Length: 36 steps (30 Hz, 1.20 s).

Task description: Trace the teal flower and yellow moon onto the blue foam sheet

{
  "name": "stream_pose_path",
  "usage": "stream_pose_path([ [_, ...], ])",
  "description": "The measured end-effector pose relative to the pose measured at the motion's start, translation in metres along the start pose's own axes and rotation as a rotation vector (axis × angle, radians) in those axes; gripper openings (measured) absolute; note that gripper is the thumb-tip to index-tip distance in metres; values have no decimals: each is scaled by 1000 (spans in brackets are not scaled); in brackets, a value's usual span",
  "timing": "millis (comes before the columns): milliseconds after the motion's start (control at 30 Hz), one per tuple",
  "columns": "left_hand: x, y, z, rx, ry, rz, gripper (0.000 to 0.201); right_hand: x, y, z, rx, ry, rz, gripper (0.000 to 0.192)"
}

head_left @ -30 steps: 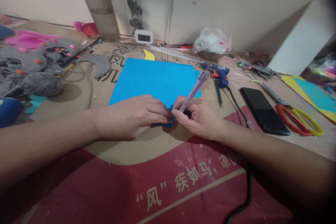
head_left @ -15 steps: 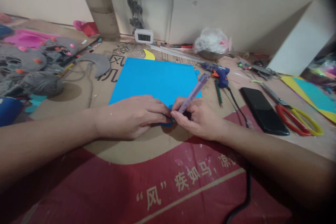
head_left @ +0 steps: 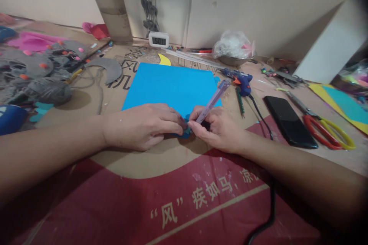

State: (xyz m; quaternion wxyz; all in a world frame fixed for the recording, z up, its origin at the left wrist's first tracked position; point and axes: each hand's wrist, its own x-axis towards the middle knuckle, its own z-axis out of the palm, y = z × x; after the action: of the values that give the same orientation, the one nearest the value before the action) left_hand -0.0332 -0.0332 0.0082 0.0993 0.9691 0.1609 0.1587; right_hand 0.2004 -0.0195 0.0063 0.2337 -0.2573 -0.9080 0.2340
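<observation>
In the head view, the left hand (head_left: 143,125) lies flat and palm down on the near edge of the blue sheet (head_left: 172,84), with the fingers stretched together toward the right; its grip is not closed around anything, it only presses the sheet to the table (head_left: 138,162). The fingertips come close to a small blue piece (head_left: 186,133) at the sheet's near edge, and I cannot tell if they touch it. The right hand (head_left: 218,130) is just beside, and its grip is closed tightly around the lower part of a pale purple pen (head_left: 213,100), with thumb and first fingers pinching it. The pen is tilted, its upper end pointing away and to the right, and its tip comes down at the small blue piece between the two hands. The blue sheet lies in the middle of the table, on brown cardboard. To the right of the right hand there are a blue glue gun (head_left: 241,81), a black phone (head_left: 289,121) and scissors (head_left: 327,130) with red and yellow handles.
</observation>
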Motion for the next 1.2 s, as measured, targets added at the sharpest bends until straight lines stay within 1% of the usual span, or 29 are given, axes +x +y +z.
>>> stream_pose_path([
  [233,0,-2,-1,-56,10,13,33,0,0,1,-2,11,-28,25],
  [633,-1,-2,-1,-67,12,-3,32,0,0,1,15,13,-45,24],
  [833,-2,-3,1,-52,30,8,31,-1,1,1,71,69,-21,27],
  [1033,-1,-3,1,-48,44,19,30,-1,1,1,43,44,-35,27],
  [1200,-2,-3,1,-63,39,13,31,-1,1,1,16,43,-39,23],
])
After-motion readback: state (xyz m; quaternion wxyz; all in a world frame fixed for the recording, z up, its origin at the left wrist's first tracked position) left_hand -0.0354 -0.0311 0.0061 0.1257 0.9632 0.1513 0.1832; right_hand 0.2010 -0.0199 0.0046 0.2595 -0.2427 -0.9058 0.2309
